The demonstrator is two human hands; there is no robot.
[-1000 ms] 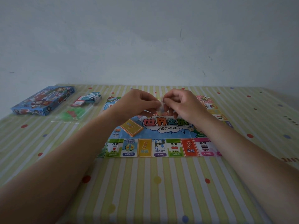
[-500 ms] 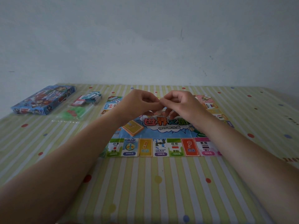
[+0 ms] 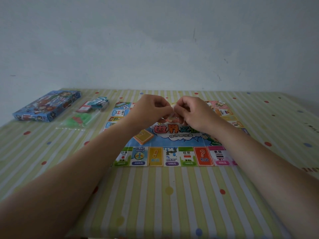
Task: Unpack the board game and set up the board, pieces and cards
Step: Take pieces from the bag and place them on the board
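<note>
The colourful paper game board point(image 3: 172, 156) lies flat in the middle of the table. A stack of orange cards point(image 3: 143, 136) rests on its left centre. Above the board's middle, my left hand point(image 3: 151, 109) and my right hand point(image 3: 191, 111) meet, both pinching one small pale object point(image 3: 174, 112) between fingertips; it is too small and hidden to identify. The blue game box point(image 3: 46, 106) lies at the far left. Beside it sit a clear bag of green and red pieces point(image 3: 77, 119) and small packs of cards point(image 3: 96, 104).
The table wears a green-striped cloth with coloured dots point(image 3: 155, 195). A pale wall point(image 3: 155, 49) stands right behind the table's far edge. The table's right edge runs close to the board's right side.
Both hands stay together over the board's centre, with only small finger movements on the pinched object. Nothing on the table has moved.
</note>
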